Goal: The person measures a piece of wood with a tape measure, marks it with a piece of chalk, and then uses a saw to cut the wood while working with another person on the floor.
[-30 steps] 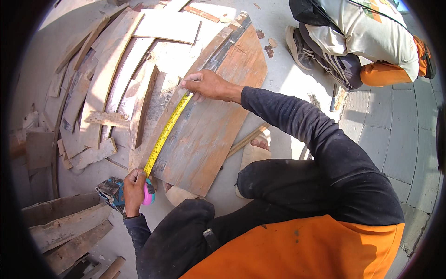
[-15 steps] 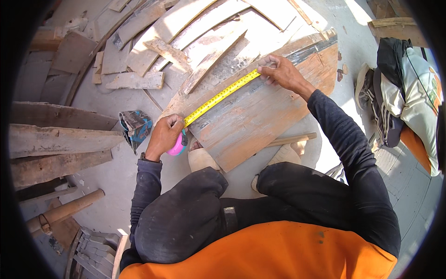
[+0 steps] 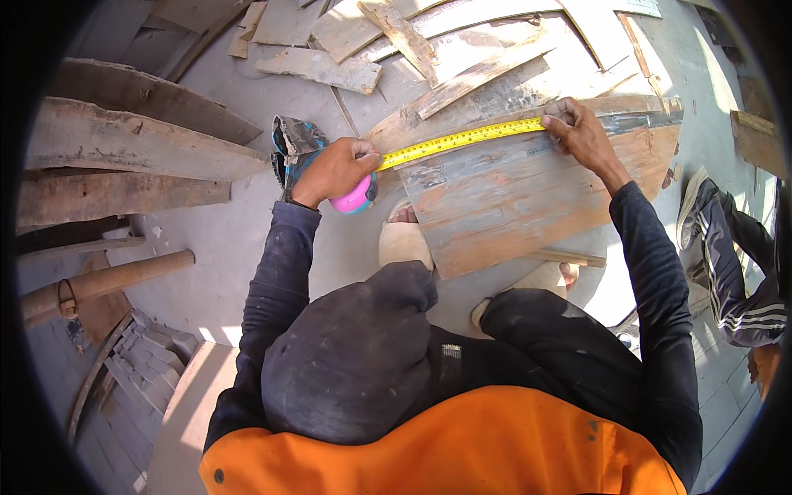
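Observation:
A yellow tape measure blade [image 3: 462,142] is stretched over a worn wooden board [image 3: 520,198] that lies before my feet. My left hand [image 3: 337,172] is closed around the pink tape measure case [image 3: 355,198], just off the board's left end. The fingers of my right hand [image 3: 577,139] pinch the far end of the blade above the board's upper strip. The board has grey, reddish and bare wood patches, with a darker band near its far edge. What lies under my right fingers is hidden.
Loose planks [image 3: 487,78] and offcuts lie beyond the board. Long boards [image 3: 132,140] stick in from the left, above a round wooden pole [image 3: 115,285]. A dark and blue crumpled bag [image 3: 290,144] sits by my left wrist. Another person's striped trouser leg [image 3: 730,272] shows at right.
My view has swung left, so the scene sits further right. Both hands still hold the tape stretched over the board. The other person at right shows less of their clothing.

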Demonstrator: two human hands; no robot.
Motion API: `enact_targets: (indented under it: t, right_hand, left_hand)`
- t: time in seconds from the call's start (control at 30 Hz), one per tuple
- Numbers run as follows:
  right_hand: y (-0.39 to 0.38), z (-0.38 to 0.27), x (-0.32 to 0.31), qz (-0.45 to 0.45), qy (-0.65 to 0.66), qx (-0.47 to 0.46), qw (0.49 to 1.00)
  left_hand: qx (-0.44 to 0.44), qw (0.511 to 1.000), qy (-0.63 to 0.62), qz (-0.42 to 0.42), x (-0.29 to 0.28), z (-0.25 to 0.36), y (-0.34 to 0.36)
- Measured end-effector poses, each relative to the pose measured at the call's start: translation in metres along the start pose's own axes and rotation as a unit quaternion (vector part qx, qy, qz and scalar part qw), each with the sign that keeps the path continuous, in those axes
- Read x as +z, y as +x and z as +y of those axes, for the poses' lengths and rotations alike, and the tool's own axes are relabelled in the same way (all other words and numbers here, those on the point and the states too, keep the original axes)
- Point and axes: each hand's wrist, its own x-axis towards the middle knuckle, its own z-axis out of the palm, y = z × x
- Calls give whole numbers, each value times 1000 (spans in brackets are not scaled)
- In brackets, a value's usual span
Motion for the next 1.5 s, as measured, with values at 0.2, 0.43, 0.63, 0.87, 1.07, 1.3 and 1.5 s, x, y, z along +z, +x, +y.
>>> enact_targets:
  t: [0.2,0.43,0.63,0.87,1.07,1.3,1.5]
  right_hand:
    - [-6,-6,7,23,-5,-3,1000]
    - [-3,3,6,16,10,-17,1000]
    - [-3,-5,9,24,-28,-12,999]
    - [6,12,6,40,-76,-44,995]
    - [20,7,4,20,-105,-88,990]
    - [22,-13,-6,5,-212,-118,970]
    - [31,-2,0,-3,-242,-152,958]
  left_hand:
    - [18,999,-37,-19,9,1,-1]
    - [-12,997,-61,-47,8,-2,3]
    - [-20,998,-57,-31,13,-14,7]
    - [-69,991,-106,-41,8,0,16]
    - [-62,990,-124,-15,23,-21,17]
    - [-55,990,-128,-10,25,-22,20]
    - [-64,991,-117,6,31,-20,18]
